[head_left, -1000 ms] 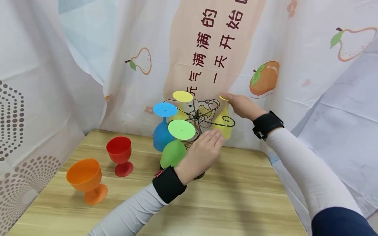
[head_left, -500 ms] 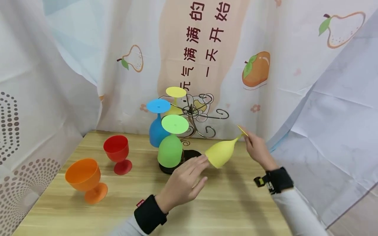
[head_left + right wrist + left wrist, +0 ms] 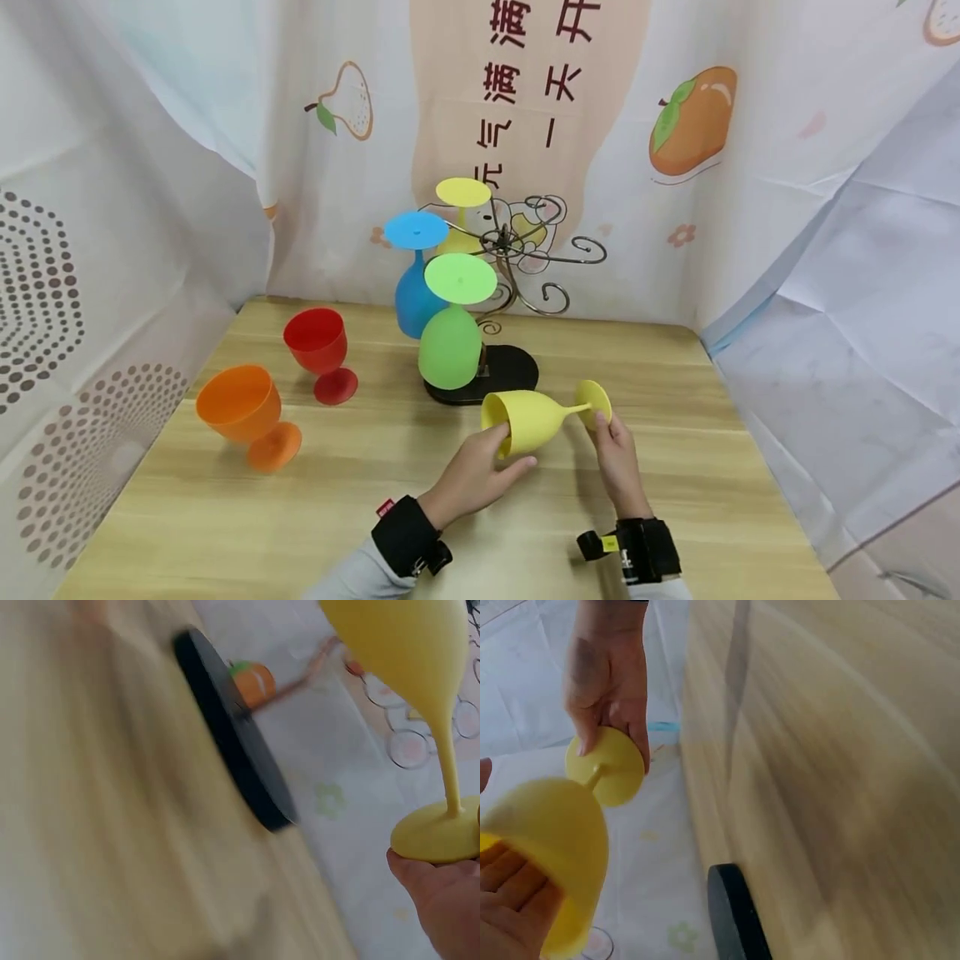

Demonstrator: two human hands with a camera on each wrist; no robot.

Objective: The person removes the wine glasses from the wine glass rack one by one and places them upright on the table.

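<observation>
A yellow goblet [image 3: 534, 419] is held on its side above the table, its mouth facing left. My right hand [image 3: 619, 465] pinches the rim of its round foot [image 3: 596, 402] between thumb and fingers. The fingers of my left hand [image 3: 467, 477] reach into the bowl's mouth, fairly straight, while the thumb stays outside, apart from the bowl. In the left wrist view those fingers [image 3: 516, 889] lie inside the yellow bowl [image 3: 562, 817]. Behind, a wire rack [image 3: 502, 242] carries a green goblet [image 3: 452, 350], a blue goblet [image 3: 417, 296] and another yellow goblet [image 3: 463, 192], all upside down.
On the left of the table [image 3: 360, 517] stand a red goblet [image 3: 315, 340] and an orange goblet [image 3: 238, 404], both upright. The rack's black oval base [image 3: 517, 371] sits just behind the held goblet. A printed curtain [image 3: 600, 275] hangs along the back edge.
My right hand has taken the yellow goblet off the rack's right side, brought it down and forward and tipped it sideways. My left hand has moved back from the rack to the goblet's mouth.
</observation>
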